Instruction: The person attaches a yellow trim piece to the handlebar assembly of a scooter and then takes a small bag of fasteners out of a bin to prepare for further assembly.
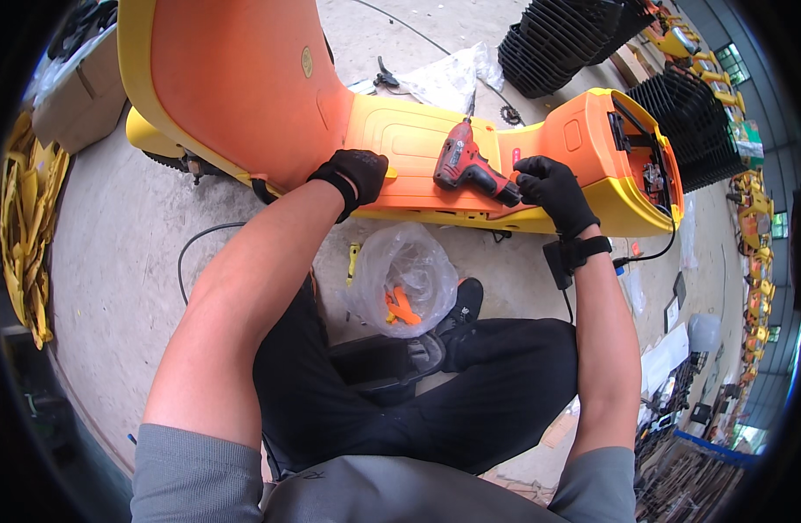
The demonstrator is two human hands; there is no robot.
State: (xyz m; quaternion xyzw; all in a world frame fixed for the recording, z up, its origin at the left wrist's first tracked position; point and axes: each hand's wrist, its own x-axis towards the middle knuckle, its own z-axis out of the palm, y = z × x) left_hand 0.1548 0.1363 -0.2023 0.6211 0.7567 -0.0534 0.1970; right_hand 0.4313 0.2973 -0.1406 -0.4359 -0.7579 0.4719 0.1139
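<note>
An orange and yellow scooter body lies in front of me, its large curved panel to the left. My left hand, in a black glove, is closed at the near edge of the flat orange footboard. A small yellow piece sticks out of that fist. On the footboard rests a red and black cordless drill, its bit pointing away from me. My right hand, also gloved, is beside the drill's handle end, fingertips pinched together; what they hold is too small to make out.
Between my legs stands a clear plastic bag with several orange pieces inside. A yellow tool lies left of it. Stacked black baskets stand at the far right, yellow parts at the far left. A black cable crosses the floor.
</note>
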